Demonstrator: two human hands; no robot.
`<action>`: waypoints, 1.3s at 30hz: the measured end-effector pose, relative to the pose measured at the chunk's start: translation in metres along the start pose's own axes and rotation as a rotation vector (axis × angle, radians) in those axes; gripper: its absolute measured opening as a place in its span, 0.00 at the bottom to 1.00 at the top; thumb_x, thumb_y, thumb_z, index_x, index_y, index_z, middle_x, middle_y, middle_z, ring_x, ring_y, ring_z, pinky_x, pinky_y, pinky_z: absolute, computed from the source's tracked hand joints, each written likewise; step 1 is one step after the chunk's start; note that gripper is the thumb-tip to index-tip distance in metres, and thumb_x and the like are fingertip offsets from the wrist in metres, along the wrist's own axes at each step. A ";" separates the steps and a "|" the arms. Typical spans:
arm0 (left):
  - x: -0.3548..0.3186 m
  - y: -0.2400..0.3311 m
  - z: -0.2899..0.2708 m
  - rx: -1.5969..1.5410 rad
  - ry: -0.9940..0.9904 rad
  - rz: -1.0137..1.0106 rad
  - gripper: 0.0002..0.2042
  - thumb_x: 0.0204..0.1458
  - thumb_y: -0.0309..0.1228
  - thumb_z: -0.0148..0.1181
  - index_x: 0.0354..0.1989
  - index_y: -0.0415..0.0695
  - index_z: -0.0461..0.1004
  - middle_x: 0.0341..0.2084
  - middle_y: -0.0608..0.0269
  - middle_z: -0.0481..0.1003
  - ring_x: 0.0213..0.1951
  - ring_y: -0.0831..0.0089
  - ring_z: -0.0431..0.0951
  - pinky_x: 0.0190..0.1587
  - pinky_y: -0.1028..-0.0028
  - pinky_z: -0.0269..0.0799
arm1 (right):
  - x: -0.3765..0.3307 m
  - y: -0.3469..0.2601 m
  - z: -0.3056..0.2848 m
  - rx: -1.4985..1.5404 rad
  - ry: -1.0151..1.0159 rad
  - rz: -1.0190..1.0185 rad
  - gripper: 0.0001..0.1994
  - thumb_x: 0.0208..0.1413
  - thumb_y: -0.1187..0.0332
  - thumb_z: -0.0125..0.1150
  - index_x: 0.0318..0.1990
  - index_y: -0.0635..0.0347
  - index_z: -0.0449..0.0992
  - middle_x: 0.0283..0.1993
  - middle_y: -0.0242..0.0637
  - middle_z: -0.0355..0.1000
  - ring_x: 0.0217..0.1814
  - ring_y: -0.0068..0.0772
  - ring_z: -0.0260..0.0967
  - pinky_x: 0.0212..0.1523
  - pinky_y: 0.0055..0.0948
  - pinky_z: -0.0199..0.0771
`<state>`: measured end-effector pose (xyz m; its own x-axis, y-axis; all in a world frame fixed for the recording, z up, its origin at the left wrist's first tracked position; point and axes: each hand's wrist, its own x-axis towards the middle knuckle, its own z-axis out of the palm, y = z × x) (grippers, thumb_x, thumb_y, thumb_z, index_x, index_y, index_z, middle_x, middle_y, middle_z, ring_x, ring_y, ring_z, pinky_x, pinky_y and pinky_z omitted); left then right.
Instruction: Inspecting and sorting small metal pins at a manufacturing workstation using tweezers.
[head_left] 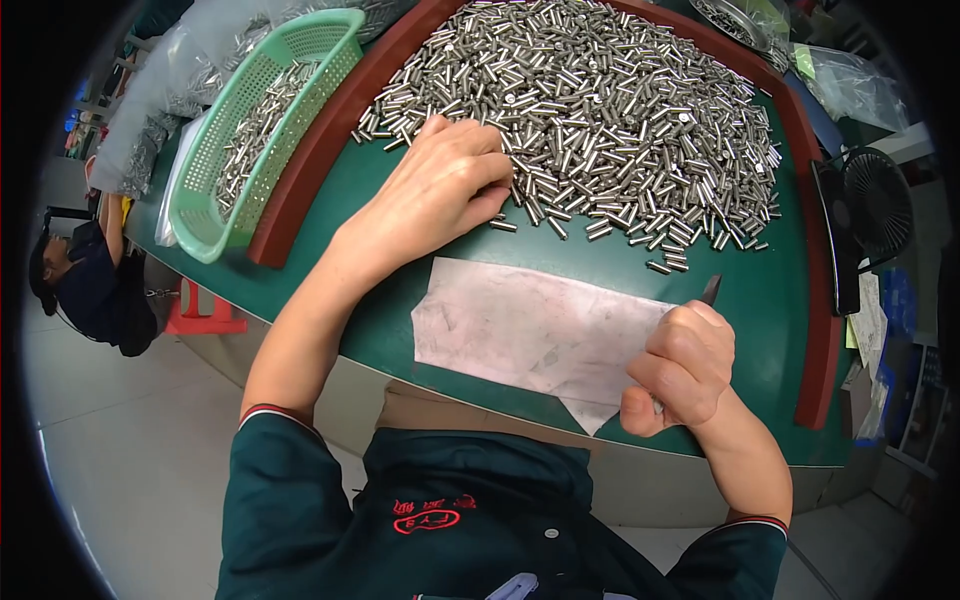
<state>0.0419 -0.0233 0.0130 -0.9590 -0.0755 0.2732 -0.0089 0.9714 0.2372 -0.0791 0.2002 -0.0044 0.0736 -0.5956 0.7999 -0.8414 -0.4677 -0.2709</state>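
Note:
A big heap of short shiny metal pins (610, 110) covers the far part of the green tabletop (770, 330). At the heap's near left edge is my left hand (440, 185), its fingers curled down among the pins. Its fingertips are hidden, so what they hold cannot be seen. Closer to me lies a stained whitish cloth (530, 325), spread flat with one corner over the table edge. My right hand (685, 370) is closed in a fist at the cloth's right end. Out of its top sticks the dark flat tip of a thin tool (711, 290), the rest hidden in the fist.
Dark red wooden rails (335, 130) border the work area. Beyond the left rail stands a green perforated basket (215, 170) with more pins. A black fan (875, 205) is at the right. On the far left, another person (90, 285) is near a red stool (205, 312).

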 end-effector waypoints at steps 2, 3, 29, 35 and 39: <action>-0.002 -0.006 0.003 -0.163 0.062 -0.029 0.04 0.38 0.20 0.57 0.21 0.39 0.68 0.24 0.62 0.67 0.30 0.70 0.68 0.35 0.74 0.61 | 0.001 0.000 0.000 0.000 0.006 0.000 0.07 0.26 0.67 0.54 0.13 0.57 0.63 0.14 0.28 0.48 0.12 0.25 0.44 0.15 0.23 0.37; -0.002 -0.008 0.004 -0.326 0.123 -0.055 0.04 0.37 0.19 0.57 0.21 0.39 0.68 0.25 0.63 0.69 0.29 0.72 0.69 0.33 0.76 0.63 | 0.001 0.000 0.000 -0.002 0.013 0.001 0.07 0.26 0.67 0.54 0.13 0.57 0.63 0.14 0.28 0.48 0.12 0.25 0.44 0.15 0.23 0.37; -0.004 0.029 0.013 0.104 0.004 -0.013 0.04 0.39 0.23 0.56 0.23 0.39 0.67 0.21 0.60 0.64 0.28 0.63 0.66 0.33 0.68 0.61 | 0.004 0.003 0.000 -0.012 0.009 0.024 0.06 0.30 0.68 0.54 0.13 0.57 0.64 0.14 0.28 0.49 0.12 0.25 0.45 0.14 0.23 0.38; 0.021 0.026 -0.012 0.025 0.158 0.074 0.05 0.38 0.22 0.56 0.20 0.39 0.65 0.18 0.58 0.63 0.25 0.61 0.66 0.31 0.67 0.59 | 0.006 0.006 -0.009 -0.054 0.038 0.004 0.09 0.29 0.68 0.56 0.12 0.54 0.60 0.14 0.28 0.47 0.12 0.26 0.47 0.14 0.24 0.40; 0.095 0.031 -0.036 0.037 0.263 0.191 0.05 0.36 0.22 0.57 0.21 0.40 0.66 0.19 0.59 0.65 0.26 0.61 0.67 0.30 0.66 0.60 | -0.002 0.003 -0.010 -0.025 0.059 -0.033 0.13 0.31 0.67 0.58 0.12 0.53 0.57 0.15 0.28 0.49 0.14 0.24 0.50 0.14 0.24 0.43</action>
<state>-0.0390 -0.0081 0.0802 -0.8385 0.0578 0.5418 0.1488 0.9809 0.1256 -0.0870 0.2062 -0.0013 0.0706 -0.5405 0.8384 -0.8521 -0.4697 -0.2310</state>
